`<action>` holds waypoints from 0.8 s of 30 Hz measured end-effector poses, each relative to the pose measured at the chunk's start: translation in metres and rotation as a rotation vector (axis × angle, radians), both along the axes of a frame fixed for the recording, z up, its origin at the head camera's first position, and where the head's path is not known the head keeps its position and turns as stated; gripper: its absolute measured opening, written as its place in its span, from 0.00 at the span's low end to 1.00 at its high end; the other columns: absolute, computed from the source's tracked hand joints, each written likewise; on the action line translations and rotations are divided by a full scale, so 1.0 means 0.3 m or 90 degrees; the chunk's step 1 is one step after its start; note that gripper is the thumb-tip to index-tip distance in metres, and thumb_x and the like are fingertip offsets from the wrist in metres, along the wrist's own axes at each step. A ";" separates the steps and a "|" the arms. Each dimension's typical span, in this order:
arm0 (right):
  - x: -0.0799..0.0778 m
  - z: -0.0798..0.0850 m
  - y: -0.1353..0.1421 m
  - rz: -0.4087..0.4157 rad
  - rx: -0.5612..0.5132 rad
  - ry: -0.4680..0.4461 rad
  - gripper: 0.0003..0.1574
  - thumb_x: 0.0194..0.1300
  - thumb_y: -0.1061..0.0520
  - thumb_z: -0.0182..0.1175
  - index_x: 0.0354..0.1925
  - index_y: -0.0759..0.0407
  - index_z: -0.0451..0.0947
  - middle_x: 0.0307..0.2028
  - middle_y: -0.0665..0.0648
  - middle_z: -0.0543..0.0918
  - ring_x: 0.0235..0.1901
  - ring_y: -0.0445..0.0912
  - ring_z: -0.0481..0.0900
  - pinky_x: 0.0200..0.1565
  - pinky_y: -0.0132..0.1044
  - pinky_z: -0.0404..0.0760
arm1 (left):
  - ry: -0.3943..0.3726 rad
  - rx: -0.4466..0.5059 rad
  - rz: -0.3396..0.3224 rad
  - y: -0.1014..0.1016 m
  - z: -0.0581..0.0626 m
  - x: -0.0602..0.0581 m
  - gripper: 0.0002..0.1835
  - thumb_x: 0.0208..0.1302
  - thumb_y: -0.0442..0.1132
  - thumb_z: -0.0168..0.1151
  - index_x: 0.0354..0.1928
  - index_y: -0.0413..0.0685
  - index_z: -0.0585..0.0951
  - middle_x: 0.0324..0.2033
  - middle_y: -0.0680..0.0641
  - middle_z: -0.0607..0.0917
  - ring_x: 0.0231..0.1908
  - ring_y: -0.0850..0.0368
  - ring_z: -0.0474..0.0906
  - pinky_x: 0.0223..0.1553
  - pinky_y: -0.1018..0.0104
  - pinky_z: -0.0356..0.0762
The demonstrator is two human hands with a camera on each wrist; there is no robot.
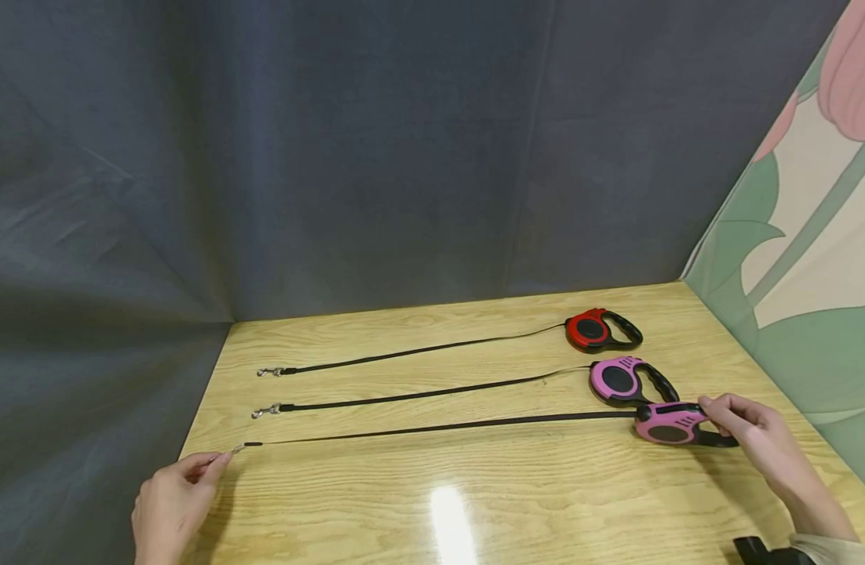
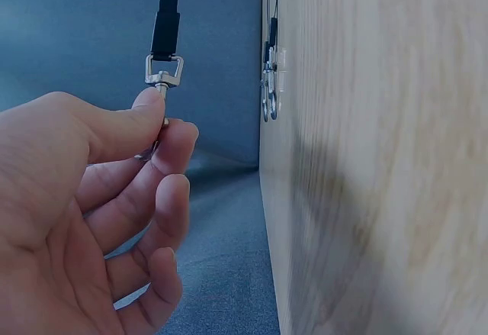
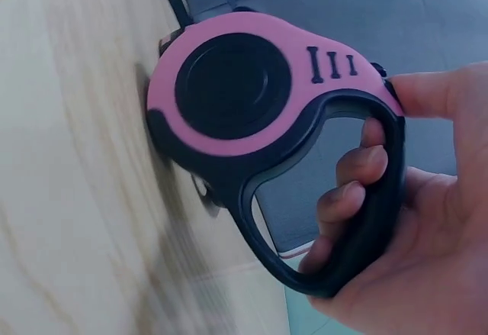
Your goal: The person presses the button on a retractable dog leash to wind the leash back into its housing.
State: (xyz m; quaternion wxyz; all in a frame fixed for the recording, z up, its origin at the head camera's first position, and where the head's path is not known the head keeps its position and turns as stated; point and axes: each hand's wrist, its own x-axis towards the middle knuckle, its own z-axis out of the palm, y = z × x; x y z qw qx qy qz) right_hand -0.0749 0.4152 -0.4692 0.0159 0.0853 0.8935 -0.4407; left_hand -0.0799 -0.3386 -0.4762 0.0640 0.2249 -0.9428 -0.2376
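Recoil is our main risk: our left hand (image 1: 174, 501) pinches the metal clip (image 2: 163, 81), and a slip there could let the cord (image 2: 165, 33) snap back into the near pink casing (image 3: 232, 83). Our right hand (image 1: 752, 433) grips that casing's black handle (image 3: 379, 224), so the near leash (image 1: 545, 418) spans between both hands, clip end lifted off the surface (image 1: 333, 510). If we swing back, we could knock the second pink leash (image 1: 619, 380) just beyond; the red leash (image 1: 586, 329) lies farthest.

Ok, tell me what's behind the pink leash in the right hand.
Behind the held leash lie another pink leash and, farther back, a red leash. The tabletop it covers cannot be seen.
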 end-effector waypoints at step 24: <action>0.011 -0.005 0.019 -0.019 -0.072 0.016 0.25 0.85 0.47 0.52 0.31 0.60 0.71 0.32 0.39 0.73 0.38 0.39 0.64 0.37 0.40 0.56 | 0.014 0.022 0.022 -0.003 0.001 0.005 0.21 0.72 0.57 0.69 0.50 0.48 0.93 0.37 0.43 0.94 0.38 0.38 0.88 0.42 0.38 0.76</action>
